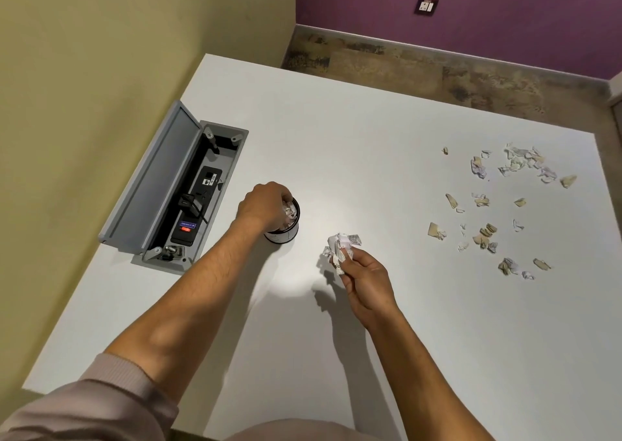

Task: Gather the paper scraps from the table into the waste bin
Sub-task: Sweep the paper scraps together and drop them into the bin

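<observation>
A small round waste bin [286,235] with a dark rim stands on the white table [370,137], with paper scraps inside it. My left hand [261,206] is over the bin's mouth, its fingers down among the scraps. My right hand [365,282] hovers to the right of the bin and pinches a bunch of crumpled paper scraps [340,249] at its fingertips. Several loose scraps [484,232] lie scattered on the right part of the table, with a denser pile [525,164] further back.
An open grey cable box [181,198] with its lid raised is set into the table left of the bin. A yellow-green wall runs along the left. The table's far edge meets a brown floor and a purple wall.
</observation>
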The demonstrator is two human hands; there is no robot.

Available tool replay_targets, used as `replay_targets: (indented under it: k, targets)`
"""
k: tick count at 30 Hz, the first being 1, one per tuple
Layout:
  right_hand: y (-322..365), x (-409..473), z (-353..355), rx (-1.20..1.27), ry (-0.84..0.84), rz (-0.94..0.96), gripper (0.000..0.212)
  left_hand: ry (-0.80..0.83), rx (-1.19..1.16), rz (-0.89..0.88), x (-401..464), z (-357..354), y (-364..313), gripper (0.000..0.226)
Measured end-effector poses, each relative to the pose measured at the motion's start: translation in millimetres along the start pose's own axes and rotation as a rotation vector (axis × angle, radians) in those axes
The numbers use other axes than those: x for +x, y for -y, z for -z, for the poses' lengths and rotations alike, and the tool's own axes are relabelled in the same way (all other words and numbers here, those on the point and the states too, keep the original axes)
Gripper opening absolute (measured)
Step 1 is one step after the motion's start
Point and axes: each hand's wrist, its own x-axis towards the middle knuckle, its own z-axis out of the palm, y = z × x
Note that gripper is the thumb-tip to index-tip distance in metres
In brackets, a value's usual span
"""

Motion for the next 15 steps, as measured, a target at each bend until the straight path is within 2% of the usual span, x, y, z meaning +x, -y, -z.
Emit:
replay_targets:
  k: [5,10,15]
  targets:
    - [-2,0,3,-0.01,-0.006,-0.014,0.019,-0.119,0.067,0.012,-4,-6,-2,0.03]
    - [-2,3,4,-0.019,-0.018,-0.028,0.018,-0.014,0.199,0.041,-1,-24,-5,0.027]
    - [-2,9,3,-0.018,-0.02,-0.038,0.017,0.062,0.245,0.031,4,-26,-10,0.009]
